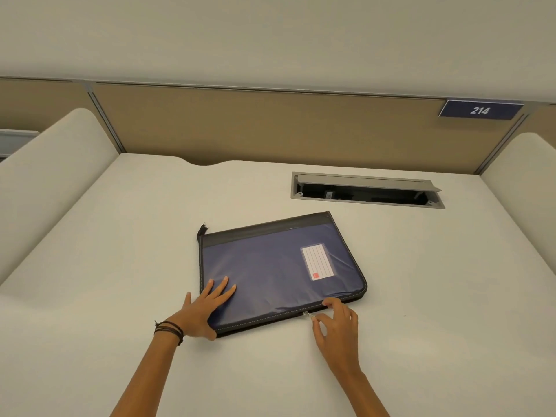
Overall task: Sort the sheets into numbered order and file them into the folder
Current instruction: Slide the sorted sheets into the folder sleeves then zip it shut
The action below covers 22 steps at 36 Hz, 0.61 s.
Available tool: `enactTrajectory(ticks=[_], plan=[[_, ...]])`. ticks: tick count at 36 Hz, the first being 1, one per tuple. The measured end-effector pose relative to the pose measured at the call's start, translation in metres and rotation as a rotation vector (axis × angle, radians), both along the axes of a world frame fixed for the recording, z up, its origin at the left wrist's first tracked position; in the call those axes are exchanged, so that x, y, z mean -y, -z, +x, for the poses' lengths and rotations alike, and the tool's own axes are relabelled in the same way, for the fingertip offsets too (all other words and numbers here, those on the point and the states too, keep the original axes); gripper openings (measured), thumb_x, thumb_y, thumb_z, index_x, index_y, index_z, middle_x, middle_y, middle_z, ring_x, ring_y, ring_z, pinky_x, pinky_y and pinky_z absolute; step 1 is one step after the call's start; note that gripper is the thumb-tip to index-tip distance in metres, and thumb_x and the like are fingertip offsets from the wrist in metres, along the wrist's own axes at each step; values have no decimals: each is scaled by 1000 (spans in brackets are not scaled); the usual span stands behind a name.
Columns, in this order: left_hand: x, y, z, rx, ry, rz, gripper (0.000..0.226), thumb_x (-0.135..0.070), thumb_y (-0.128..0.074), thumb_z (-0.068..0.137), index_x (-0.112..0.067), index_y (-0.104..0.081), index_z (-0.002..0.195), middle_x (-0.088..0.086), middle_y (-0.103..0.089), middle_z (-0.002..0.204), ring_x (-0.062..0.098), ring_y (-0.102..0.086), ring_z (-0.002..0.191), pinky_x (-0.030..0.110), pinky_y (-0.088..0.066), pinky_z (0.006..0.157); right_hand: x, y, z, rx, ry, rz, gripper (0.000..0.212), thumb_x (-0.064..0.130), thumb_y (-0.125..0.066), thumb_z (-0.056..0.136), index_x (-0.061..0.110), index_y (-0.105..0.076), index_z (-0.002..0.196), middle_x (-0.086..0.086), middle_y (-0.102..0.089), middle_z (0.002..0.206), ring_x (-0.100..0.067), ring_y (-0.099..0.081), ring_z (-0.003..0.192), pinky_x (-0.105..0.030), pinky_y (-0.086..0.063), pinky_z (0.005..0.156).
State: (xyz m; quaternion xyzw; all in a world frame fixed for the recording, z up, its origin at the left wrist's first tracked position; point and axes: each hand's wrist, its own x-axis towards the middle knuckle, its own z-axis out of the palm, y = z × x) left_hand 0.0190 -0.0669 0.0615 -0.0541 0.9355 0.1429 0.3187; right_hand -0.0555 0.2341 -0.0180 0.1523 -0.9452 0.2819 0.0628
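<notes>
A dark blue zip folder (270,266) with a black trim and a white label pocket lies flat on the white desk (421,296), its cover down. My left hand (201,308) rests flat on its near left corner, fingers straight. At the folder's near edge, my right hand (337,323) pinches the small metal zip pull (307,315) between thumb and fingers. No sheets are in view.
An open cable hatch (367,191) is set into the desk behind the folder. A tan partition (270,127) with a blue "214" sign (480,110) closes the back. White side dividers (54,176) flank the desk left and right.
</notes>
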Motion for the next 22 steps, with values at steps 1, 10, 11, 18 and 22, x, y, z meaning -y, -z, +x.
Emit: enactTrajectory(ticks=[1,10,11,18,22], plan=[[1,0,-2,3,2,-5,111,-18,-69,81,-28,19,148,-5,27,155,29,22,144,64,3,110,1,0,0,4,8,-16,31,17,-87,62,11,-72,88,-4,-67,104,-26,-63,93,-22,-39,81],[-47,16,-8,-269,126,-284,127,-41,-76,66,-24,22,144,21,8,155,48,-10,141,68,-22,104,13,-11,6,-131,-127,-6,18,11,-78,66,19,-62,67,10,-57,60,0,-46,50,-15,-39,54],[-53,24,-10,-294,130,-279,139,-51,-82,49,-20,9,149,23,-18,154,46,-31,135,66,-36,94,15,-11,5,-125,-124,-2,19,11,-77,66,19,-60,66,11,-55,57,1,-41,48,-15,-38,52],[-91,50,-43,-424,85,-182,137,-59,-82,50,-18,-1,153,14,-39,143,36,-51,125,62,-34,93,22,-12,2,-50,-99,64,33,8,-89,56,20,-58,60,11,-52,49,-3,-47,40,-16,-36,48],[-101,58,-53,-432,51,-140,132,-65,-78,55,-20,-1,153,13,-37,144,37,-47,128,63,-33,94,25,-12,2,-21,-102,80,34,14,-92,52,22,-59,57,12,-53,47,-2,-47,37,-14,-32,49]])
